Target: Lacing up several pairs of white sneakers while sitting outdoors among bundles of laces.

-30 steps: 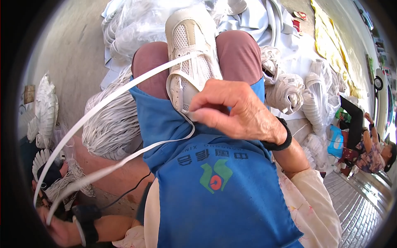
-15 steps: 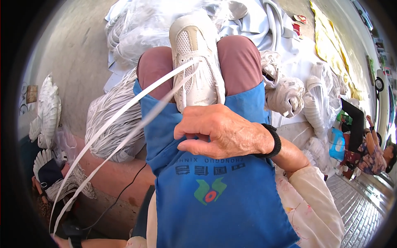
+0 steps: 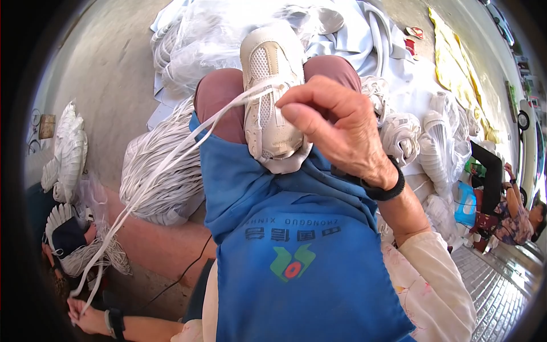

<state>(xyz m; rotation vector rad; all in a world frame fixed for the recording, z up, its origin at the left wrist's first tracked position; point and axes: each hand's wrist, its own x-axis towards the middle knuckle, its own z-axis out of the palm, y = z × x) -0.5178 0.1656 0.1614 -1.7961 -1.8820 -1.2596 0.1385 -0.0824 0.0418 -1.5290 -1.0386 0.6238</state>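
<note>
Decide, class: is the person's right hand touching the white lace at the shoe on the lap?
Touching. The head view shows the right hand with its fingertips pinched on the white lace where it meets the cream shoe.

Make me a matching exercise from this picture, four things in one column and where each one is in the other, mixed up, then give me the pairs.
Things:
1. white sneaker
2. right hand
3. left hand
4. bundle of white laces

Places:
A. far out at the lower left, gripping the free ends of the shoelace
B. lying on the ground beside the person's left leg
C. resting on the knees above the blue apron
D. raised at the sneaker's lacing, fingers pinched together

Pairs: 1-C, 2-D, 3-A, 4-B
</note>
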